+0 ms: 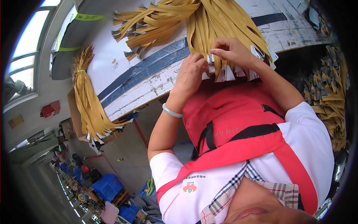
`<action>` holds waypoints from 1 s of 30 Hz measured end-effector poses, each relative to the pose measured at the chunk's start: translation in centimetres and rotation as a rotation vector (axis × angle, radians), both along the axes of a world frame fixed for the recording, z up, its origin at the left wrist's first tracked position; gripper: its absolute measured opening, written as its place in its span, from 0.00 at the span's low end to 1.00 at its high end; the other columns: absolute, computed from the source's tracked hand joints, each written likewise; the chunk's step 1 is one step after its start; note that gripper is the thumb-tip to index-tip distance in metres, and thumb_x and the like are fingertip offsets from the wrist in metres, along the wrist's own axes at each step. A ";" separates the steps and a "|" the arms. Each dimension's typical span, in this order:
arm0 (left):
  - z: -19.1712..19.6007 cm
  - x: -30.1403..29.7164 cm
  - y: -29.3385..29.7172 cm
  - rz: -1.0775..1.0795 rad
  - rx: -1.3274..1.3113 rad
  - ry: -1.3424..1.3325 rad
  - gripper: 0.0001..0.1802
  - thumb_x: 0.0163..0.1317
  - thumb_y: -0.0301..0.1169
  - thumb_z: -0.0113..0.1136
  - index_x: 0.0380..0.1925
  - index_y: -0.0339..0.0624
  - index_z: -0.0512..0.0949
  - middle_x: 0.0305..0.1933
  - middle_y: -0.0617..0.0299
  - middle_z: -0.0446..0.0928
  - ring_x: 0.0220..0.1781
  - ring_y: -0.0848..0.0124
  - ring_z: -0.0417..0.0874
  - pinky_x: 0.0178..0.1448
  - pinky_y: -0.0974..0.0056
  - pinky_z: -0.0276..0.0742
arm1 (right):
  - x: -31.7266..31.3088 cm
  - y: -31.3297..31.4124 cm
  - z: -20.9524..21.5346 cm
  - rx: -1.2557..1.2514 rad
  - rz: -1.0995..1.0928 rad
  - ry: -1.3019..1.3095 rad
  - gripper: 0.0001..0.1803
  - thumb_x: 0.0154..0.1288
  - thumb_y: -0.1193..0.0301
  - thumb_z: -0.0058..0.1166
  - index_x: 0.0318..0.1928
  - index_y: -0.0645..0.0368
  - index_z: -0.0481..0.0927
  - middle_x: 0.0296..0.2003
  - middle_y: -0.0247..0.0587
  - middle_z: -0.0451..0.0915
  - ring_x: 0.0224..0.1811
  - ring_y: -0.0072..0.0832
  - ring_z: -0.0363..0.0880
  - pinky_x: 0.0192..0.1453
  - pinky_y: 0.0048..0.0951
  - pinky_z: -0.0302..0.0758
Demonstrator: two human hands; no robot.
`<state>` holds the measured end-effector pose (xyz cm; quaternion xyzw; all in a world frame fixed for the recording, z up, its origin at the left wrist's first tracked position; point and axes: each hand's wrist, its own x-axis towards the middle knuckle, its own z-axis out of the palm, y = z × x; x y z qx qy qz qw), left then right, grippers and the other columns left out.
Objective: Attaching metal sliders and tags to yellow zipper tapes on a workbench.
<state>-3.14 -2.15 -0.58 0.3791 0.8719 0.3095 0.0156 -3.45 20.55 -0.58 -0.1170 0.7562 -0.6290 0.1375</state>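
yellow straps (pixel 220 24): likely light, limp, flat | best hold: white tips (pixel 226 74) | grip: left hand (pixel 191 72), right hand (pixel 234 53), fingers curled; pinch contents cannot be told

Window (pixel 33 31) at upper left glares, panes blown out to white. Tabletop (pixel 108 80), upper centre, is brightly lit; deep shadow lies beneath its edge at right. Fisheye bends straight lines; frame corners go black. Lower-left background looks soft.

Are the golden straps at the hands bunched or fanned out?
Fanned out: the golden straps spread wider toward their white ends.
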 end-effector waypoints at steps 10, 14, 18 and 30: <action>0.7 -1.9 -1.6 0.100 0.843 -0.807 0.06 0.58 0.19 0.68 0.34 0.37 0.80 0.39 0.66 0.80 0.46 0.74 0.78 0.52 0.69 0.73 | -0.5 -2.1 0.9 -0.208 0.149 0.099 0.05 0.74 0.74 0.53 0.48 0.59 0.76 0.45 0.31 0.72 0.40 0.16 0.73 0.46 0.20 0.72; 0.5 -2.2 -1.8 0.056 0.901 -0.843 0.06 0.61 0.20 0.66 0.37 0.37 0.79 0.40 0.65 0.79 0.44 0.77 0.79 0.51 0.71 0.74 | -1.2 -2.1 2.2 -0.158 0.199 0.069 0.06 0.72 0.74 0.56 0.45 0.60 0.75 0.42 0.30 0.73 0.41 0.16 0.73 0.47 0.20 0.72; 0.0 -2.0 -1.3 0.069 1.015 -0.893 0.07 0.63 0.20 0.65 0.39 0.37 0.79 0.40 0.65 0.80 0.42 0.78 0.79 0.50 0.72 0.75 | -1.5 -2.1 2.3 -0.050 0.235 0.170 0.07 0.68 0.73 0.61 0.41 0.60 0.76 0.38 0.29 0.75 0.39 0.16 0.75 0.45 0.20 0.73; -0.6 -1.8 -0.7 0.189 0.880 -0.913 0.09 0.58 0.16 0.67 0.38 0.35 0.79 0.36 0.61 0.83 0.37 0.75 0.84 0.45 0.70 0.82 | -2.2 -1.9 2.1 -0.129 0.188 -0.068 0.10 0.64 0.68 0.64 0.33 0.60 0.77 0.29 0.32 0.79 0.30 0.20 0.78 0.34 0.22 0.75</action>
